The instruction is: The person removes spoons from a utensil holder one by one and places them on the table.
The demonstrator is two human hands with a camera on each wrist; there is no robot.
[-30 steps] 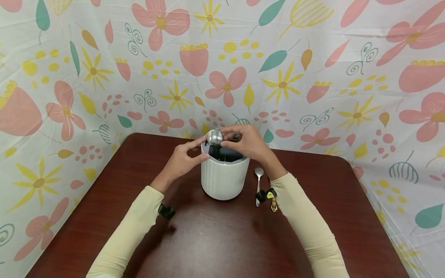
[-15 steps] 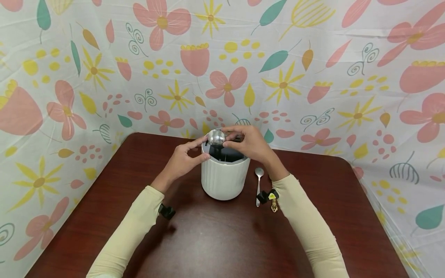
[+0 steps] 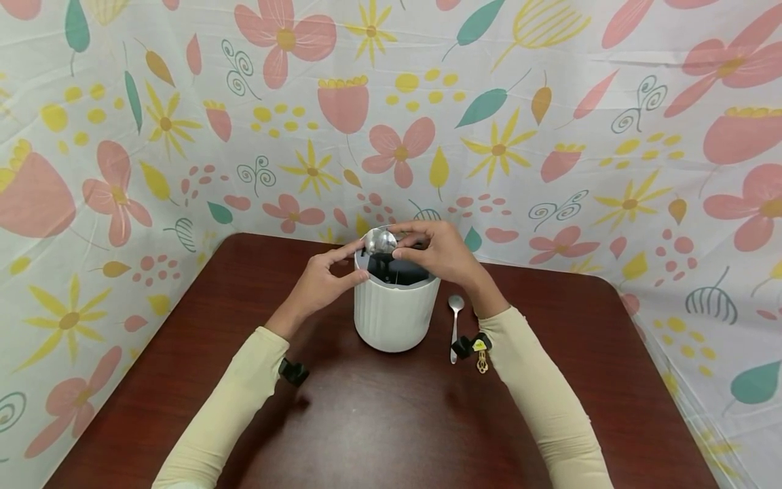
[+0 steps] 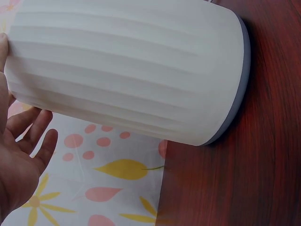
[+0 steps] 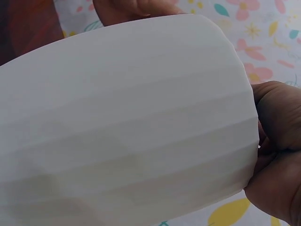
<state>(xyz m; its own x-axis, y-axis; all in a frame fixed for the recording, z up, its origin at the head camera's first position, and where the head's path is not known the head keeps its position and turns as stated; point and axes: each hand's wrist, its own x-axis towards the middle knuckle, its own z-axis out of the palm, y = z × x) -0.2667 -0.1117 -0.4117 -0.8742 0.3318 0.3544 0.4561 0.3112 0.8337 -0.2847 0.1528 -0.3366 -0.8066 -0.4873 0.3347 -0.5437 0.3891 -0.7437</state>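
Note:
In the head view, a white ribbed utensil holder (image 3: 394, 316) stands upright on the table, its dark inside split by dividers. A round shiny metal piece (image 3: 380, 241), like the bowl of a ladle, shows at its far left rim. My right hand (image 3: 441, 250) pinches this piece from the right; any handle below is hidden. My left hand (image 3: 318, 284) grips the holder's left rim, thumb in front and forefinger farther back. The left wrist view shows the holder's side (image 4: 127, 70) with the left hand (image 4: 23, 146) beside its top. Right fingers (image 5: 282, 113) appear at the top edge in the right wrist view.
A small metal spoon (image 3: 455, 316) lies on the dark red wooden table (image 3: 360, 421), right of the holder. A gold ornament (image 3: 482, 361) is by the right wrist camera; whether it hangs or lies is unclear. A flowered cloth (image 3: 397, 81) hangs behind and along the sides.
The round metal piece has shifted very slightly right and its reflections have changed, as if tilted a little. My right hand moved slightly with it. The left hand and holder stay put.

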